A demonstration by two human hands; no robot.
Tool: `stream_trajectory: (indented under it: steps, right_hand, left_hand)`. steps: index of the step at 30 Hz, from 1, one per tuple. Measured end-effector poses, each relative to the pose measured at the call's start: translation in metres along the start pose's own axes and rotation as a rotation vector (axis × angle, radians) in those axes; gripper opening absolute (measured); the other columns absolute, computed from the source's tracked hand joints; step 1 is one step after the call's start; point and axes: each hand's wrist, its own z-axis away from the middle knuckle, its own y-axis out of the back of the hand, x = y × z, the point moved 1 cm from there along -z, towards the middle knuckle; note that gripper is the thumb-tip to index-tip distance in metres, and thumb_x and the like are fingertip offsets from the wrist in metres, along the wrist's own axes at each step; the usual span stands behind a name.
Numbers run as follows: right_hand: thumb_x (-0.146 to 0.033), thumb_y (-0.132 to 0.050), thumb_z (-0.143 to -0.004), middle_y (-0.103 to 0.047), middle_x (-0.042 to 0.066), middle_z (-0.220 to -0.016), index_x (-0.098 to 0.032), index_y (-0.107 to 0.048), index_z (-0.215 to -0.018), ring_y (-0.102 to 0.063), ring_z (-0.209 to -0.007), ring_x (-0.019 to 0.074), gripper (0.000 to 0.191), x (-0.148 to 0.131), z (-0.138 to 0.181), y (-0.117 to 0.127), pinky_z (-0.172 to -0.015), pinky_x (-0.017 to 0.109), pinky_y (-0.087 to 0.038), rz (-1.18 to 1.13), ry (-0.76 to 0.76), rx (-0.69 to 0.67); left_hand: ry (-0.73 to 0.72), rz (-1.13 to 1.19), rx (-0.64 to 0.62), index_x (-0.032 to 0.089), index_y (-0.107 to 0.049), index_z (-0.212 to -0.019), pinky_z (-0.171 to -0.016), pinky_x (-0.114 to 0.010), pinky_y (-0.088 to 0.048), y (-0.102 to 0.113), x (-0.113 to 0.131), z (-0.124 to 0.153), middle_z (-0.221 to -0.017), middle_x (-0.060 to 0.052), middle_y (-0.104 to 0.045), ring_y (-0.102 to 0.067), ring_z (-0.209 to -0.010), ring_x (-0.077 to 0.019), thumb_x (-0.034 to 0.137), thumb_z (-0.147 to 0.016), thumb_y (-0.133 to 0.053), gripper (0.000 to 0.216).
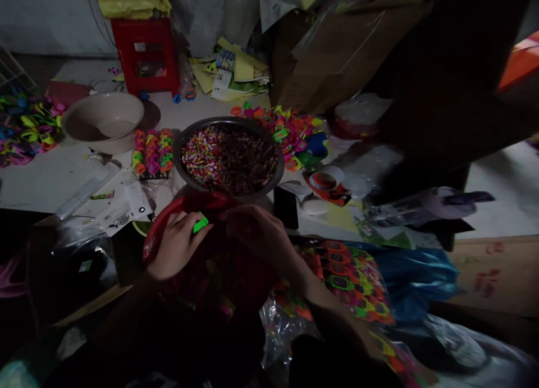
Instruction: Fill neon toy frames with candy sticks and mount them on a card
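My left hand [179,242] is closed, with a bright green plastic piece [201,222] pinched between thumb and fingers. It is held over the left side of a red basin [154,239] in front of me. Over the same basin, my right hand [256,228] is curled with its fingertips toward the left hand; deep shadow hides what they hold, if anything. Dim coloured pieces [219,281] lie inside the basin. Just behind it stands a metal bowl [181,174] filled with small, colourful wrapped candies [202,155], darker on the right side.
Colourful plastic toy watches [290,132] are heaped behind the bowl, with more in bags [349,281] at lower right. A beige basin [105,101], packed toy watches [152,152] and a red stool [145,56] stand left. A black phone [286,207] lies right of the red basin.
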Motion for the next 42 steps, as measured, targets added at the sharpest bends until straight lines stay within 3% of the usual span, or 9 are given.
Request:
stream_trajectory:
  steps: [7, 12, 24, 29, 33, 37, 40, 42]
  right_hand:
    - [-0.013, -0.048, -0.088, -0.069, 0.006, -0.105, -0.030, -0.053, -0.123, -0.066, -0.094, 0.0207, 0.039, -0.025, 0.004, 0.003, -0.080, 0.036, -0.054, 0.056, 0.179, -0.093]
    - [-0.011, -0.050, -0.086, -0.070, 0.004, -0.104, -0.030, -0.051, -0.127, -0.067, -0.090, 0.0199, 0.046, -0.029, 0.007, -0.002, -0.076, 0.033, -0.054, 0.024, 0.187, 0.012]
    - [-0.007, -0.049, -0.078, -0.070, 0.002, -0.083, -0.026, -0.053, -0.103, -0.066, -0.069, 0.0179, 0.032, -0.041, 0.007, -0.010, -0.060, 0.027, -0.051, 0.198, 0.105, -0.075]
    - [-0.009, -0.048, -0.079, -0.068, 0.002, -0.074, -0.020, -0.054, -0.092, -0.063, -0.061, 0.0148, 0.018, -0.029, 0.010, -0.016, -0.055, 0.023, -0.042, 0.282, 0.033, -0.206]
    - [-0.013, -0.052, -0.081, -0.069, 0.003, -0.079, -0.018, -0.056, -0.092, -0.065, -0.067, 0.0147, 0.013, -0.014, 0.017, -0.020, -0.056, 0.021, -0.039, 0.261, -0.045, -0.370]
    - [-0.016, -0.057, -0.080, -0.071, 0.004, -0.087, -0.018, -0.057, -0.101, -0.068, -0.076, 0.0170, 0.021, -0.007, 0.022, -0.026, -0.058, 0.021, -0.039, 0.277, -0.169, -0.493]
    - [-0.017, -0.057, -0.082, -0.071, 0.005, -0.087, -0.018, -0.058, -0.102, -0.068, -0.074, 0.0167, 0.019, -0.005, 0.021, -0.025, -0.056, 0.021, -0.038, 0.308, -0.216, -0.588]
    - [-0.019, -0.058, -0.081, -0.071, 0.004, -0.080, -0.018, -0.061, -0.094, -0.066, -0.066, 0.0155, 0.013, 0.003, 0.014, -0.016, -0.052, 0.020, -0.037, 0.329, -0.244, -0.554]
  left_hand:
    - [-0.185, -0.224, 0.061, 0.019, -0.059, -0.095, -0.078, -0.034, -0.034, 0.026, 0.017, 0.001, -0.084, -0.002, -0.064, -0.052, -0.083, -0.0191, 0.030, -0.095, -0.047, 0.016]
    - [-0.195, -0.302, 0.064, 0.020, -0.060, -0.087, -0.077, -0.034, -0.032, 0.034, 0.026, 0.001, -0.076, -0.001, -0.060, -0.051, -0.080, -0.0192, 0.030, -0.096, -0.046, 0.019]
    - [-0.286, -0.339, -0.010, 0.017, -0.060, -0.086, -0.077, -0.036, -0.032, 0.031, 0.023, -0.002, -0.078, -0.002, -0.061, -0.049, -0.081, -0.0208, 0.024, -0.096, -0.042, 0.022]
    - [-0.324, -0.209, -0.067, 0.017, -0.058, -0.109, -0.080, -0.035, -0.033, 0.017, 0.011, -0.001, -0.092, -0.003, -0.065, -0.051, -0.085, -0.0194, 0.023, -0.095, -0.045, 0.020]
    - [-0.339, -0.144, -0.058, 0.019, -0.062, -0.097, -0.075, -0.033, -0.031, 0.001, -0.001, 0.002, -0.083, -0.001, -0.065, -0.051, -0.081, -0.0185, 0.027, -0.095, -0.046, 0.018]
    - [-0.356, -0.224, -0.053, 0.019, -0.064, -0.090, -0.072, -0.034, -0.032, -0.009, -0.007, 0.005, -0.078, -0.002, -0.063, -0.050, -0.078, -0.0194, 0.024, -0.093, -0.049, 0.016]
    - [-0.407, -0.287, -0.092, 0.018, -0.064, -0.090, -0.074, -0.035, -0.034, -0.008, -0.009, 0.009, -0.084, -0.003, -0.064, -0.052, -0.082, -0.0204, 0.016, -0.089, -0.052, 0.013]
    - [-0.382, -0.227, -0.077, 0.019, -0.063, -0.101, -0.080, -0.035, -0.037, 0.000, -0.011, 0.012, -0.099, -0.005, -0.064, -0.054, -0.092, -0.0213, 0.024, -0.089, -0.055, 0.015]
